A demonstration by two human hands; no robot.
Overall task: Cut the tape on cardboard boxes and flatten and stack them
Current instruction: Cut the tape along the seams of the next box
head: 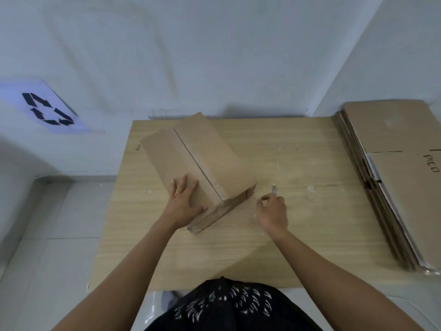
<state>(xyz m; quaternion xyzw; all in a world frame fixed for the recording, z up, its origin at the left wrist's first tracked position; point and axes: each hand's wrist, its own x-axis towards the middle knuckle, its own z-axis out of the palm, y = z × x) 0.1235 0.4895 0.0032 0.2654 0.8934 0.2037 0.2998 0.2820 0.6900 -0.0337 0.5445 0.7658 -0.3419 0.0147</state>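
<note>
White walls [214, 56] meet in a corner behind a pale wood-grain table [298, 247]; a recycling sign [49, 109] (black arrows on white) hangs left, above grey floor tiles [59, 235].

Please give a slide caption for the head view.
Left hand presses the cardboard box; right hand holds a cutter beside it.

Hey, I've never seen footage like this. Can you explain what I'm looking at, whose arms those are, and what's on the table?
There is no machine here. This is one picture from a camera worn on a person's head, looking down at their own bare arms. The left hand presses flat on a brown cardboard box lying on a light wooden table. The right hand pinches a small pale cutter beside the box's near end. At the table's right edge lies a stack of flattened brown cardboard boxes. A white sign with a black recycling symbol sits to the left.
</note>
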